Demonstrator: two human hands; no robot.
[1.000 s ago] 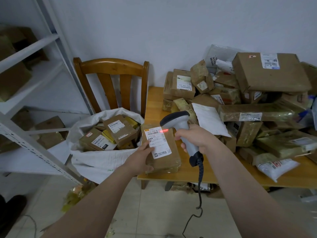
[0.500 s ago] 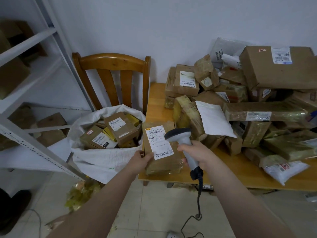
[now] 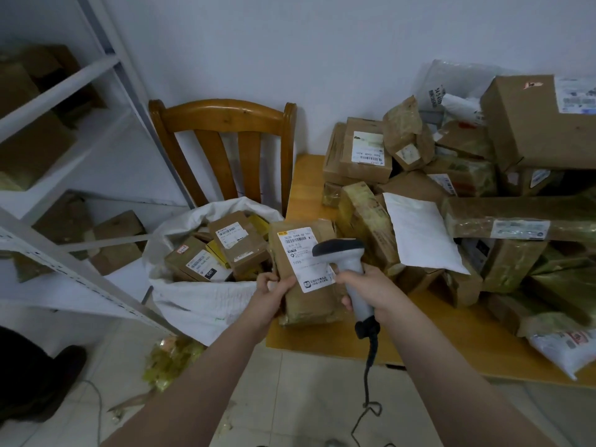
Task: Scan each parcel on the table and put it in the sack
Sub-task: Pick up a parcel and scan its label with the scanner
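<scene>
Scanner (image 3: 350,266) lowered, head now overlapping label (image 3: 300,256); right hand (image 3: 367,285) grips its handle, left hand (image 3: 274,290) grips parcel (image 3: 309,301) beside sack (image 3: 200,301).

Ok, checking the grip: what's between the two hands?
In the head view, the parcel: the left hand grips its left edge, and the right hand, holding the scanner, is beside its right edge.

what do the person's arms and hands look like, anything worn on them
Both arms are bare: no sleeve shows on the left forearm or the right forearm as far as the picture's edge. The left hand and right hand wear no gloves. No watch, ring, bracelet or marking shows on either.
</scene>
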